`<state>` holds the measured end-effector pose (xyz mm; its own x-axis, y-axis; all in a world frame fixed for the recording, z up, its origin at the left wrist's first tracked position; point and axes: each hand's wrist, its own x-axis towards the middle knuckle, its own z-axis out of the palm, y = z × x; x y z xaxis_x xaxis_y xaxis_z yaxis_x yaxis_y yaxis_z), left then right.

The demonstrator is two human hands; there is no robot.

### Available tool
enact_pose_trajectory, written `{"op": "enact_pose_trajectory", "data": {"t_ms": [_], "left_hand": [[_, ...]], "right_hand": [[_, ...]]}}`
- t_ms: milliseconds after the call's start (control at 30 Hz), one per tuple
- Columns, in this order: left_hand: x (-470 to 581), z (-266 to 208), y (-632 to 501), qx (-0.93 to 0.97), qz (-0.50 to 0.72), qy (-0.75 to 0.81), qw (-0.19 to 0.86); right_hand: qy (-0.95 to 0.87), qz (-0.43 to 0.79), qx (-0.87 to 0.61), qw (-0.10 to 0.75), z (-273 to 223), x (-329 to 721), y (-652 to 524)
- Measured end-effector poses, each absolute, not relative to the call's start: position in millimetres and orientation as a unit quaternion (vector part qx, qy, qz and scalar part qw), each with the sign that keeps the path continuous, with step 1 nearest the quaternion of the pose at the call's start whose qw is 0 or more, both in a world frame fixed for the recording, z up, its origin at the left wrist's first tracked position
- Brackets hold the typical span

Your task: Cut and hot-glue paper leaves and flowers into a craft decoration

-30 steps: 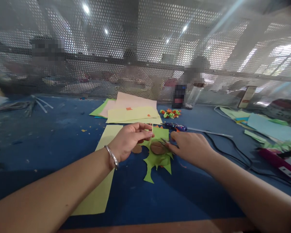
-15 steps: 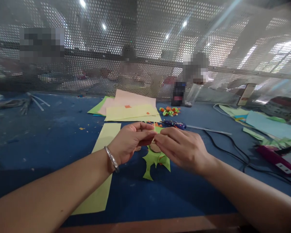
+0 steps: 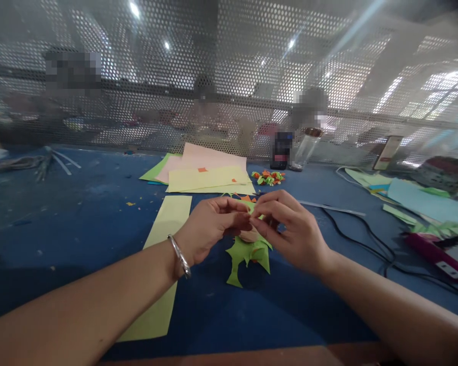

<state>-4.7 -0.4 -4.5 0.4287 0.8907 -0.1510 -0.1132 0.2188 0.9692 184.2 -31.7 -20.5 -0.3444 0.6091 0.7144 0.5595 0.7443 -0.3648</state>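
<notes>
My left hand (image 3: 216, 223), with a silver bangle on the wrist, pinches with thumb and fingers. My right hand (image 3: 288, 223) is pinched too, its fingertips meeting those of the left. The thin pale yellow paper strip that showed between them a moment ago is now hidden by the fingers. Below the hands, green paper cut-outs (image 3: 234, 267) with pointed and curved edges lie on the table. A tan round piece (image 3: 249, 235) rests on them, partly covered by my hands. Small orange paper bits (image 3: 246, 199) lie just beyond the fingertips.
A long pale yellow sheet (image 3: 156, 305) lies left of the cut-outs. Stacked coloured sheets (image 3: 209, 180) and a pile of curled green and orange pieces (image 3: 267, 177) lie farther back. On the right are a black cable (image 3: 351, 239), a purple power strip (image 3: 438, 256) and blue paper (image 3: 423, 198).
Both hands have shifted slightly right, and the right hand has turned and raised its fingers. The paper strip, visible before, has gone from sight behind the fingers. The glue gun is now mostly covered.
</notes>
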Motion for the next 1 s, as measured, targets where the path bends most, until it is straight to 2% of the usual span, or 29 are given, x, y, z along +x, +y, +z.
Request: {"op": "enact_pose_trajectory", "data": {"t_ms": [200,600,1000], "left_hand": [[-3.6,-3.8,-2.0,0.513,0.352,0.379,0.685],[-5.0,-5.5,-2.2,0.53,0.299,0.375,0.7],[-6.3,-6.1,-1.2,0.536,0.278,0.355,0.714]], "right_hand": [[-0.788,0.128,-0.391,0.458,-21.3,185.8,-27.4],[-0.743,0.249,-0.426,0.453,-22.3,182.4,-28.3],[-0.725,0.238,-0.456,0.459,-18.2,180.6,-29.8]]}}
